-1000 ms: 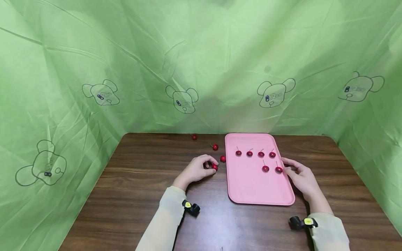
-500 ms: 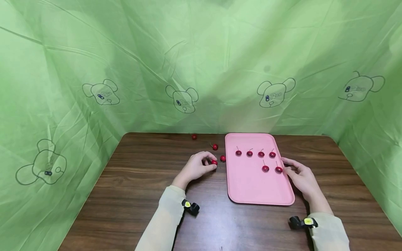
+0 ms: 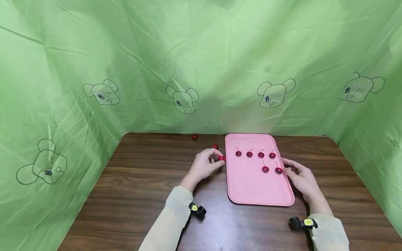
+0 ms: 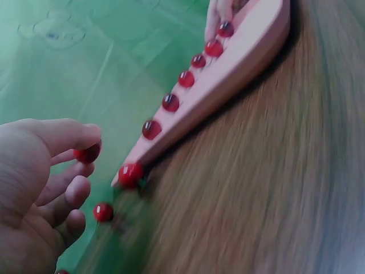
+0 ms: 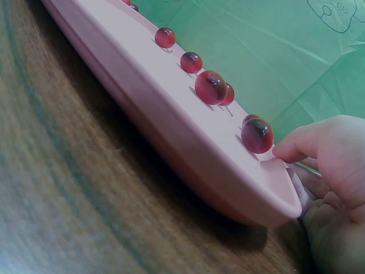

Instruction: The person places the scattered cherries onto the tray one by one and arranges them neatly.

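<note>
My left hand (image 3: 205, 166) pinches a red cherry (image 4: 87, 153) between thumb and fingertips, just left of the pink tray (image 3: 257, 190). Another cherry (image 4: 131, 175) lies by the tray's left edge, close to those fingertips. At the tray's right edge my right hand (image 3: 302, 178) grips the rim, thumb on top and the other fingers along the outer side. On the tray, several cherries with stems stand in two rows; one of them, a dark red cherry (image 3: 278, 170), is right beside the right thumb. The lower row has two, on the right side.
Two loose cherries lie farther back on the wooden table (image 3: 138, 174): one cherry (image 3: 194, 137) near the back edge, one cherry (image 3: 215, 146) just behind the left hand. A green cloth (image 3: 201, 69) with bear-face drawings hangs around the back and sides.
My left hand has lifted the cherry and moved away from me and to the right, towards the tray's left edge. The right hand and tray have stayed in place.
</note>
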`<state>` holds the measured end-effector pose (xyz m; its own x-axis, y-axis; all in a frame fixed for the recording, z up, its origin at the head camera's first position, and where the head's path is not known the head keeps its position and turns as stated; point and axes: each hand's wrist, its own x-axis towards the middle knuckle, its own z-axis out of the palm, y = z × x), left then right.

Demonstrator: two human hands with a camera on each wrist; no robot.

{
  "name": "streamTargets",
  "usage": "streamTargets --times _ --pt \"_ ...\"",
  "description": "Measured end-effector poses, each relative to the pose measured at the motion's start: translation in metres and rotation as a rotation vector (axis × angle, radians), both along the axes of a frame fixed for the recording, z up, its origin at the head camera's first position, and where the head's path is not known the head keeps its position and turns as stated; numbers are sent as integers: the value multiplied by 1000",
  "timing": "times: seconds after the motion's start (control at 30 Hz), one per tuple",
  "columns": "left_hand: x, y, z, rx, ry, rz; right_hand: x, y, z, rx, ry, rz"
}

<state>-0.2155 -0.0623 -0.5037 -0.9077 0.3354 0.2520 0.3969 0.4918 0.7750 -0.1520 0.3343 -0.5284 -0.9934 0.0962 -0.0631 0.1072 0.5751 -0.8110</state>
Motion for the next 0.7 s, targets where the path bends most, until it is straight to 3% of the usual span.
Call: streamTargets --times 0.5,0.7 --pt "7 73 6 38 16 -3 -1 -1 -1 -10 21 1" --pt "10 92 5 56 -32 0 0 0 0 7 26 3"
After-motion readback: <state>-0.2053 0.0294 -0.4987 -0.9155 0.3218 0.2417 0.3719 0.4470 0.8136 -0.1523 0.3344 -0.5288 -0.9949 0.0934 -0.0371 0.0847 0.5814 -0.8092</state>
